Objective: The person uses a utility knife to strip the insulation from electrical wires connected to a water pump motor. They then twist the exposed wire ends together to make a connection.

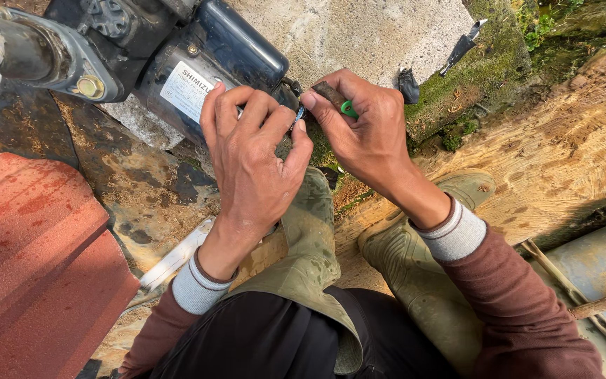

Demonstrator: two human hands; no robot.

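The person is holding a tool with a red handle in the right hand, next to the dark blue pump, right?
Not quite. The head view shows the tool in the right hand has a green handle, not red. The rest holds: it sits next to the dark blue pump, where the left hand also rests.
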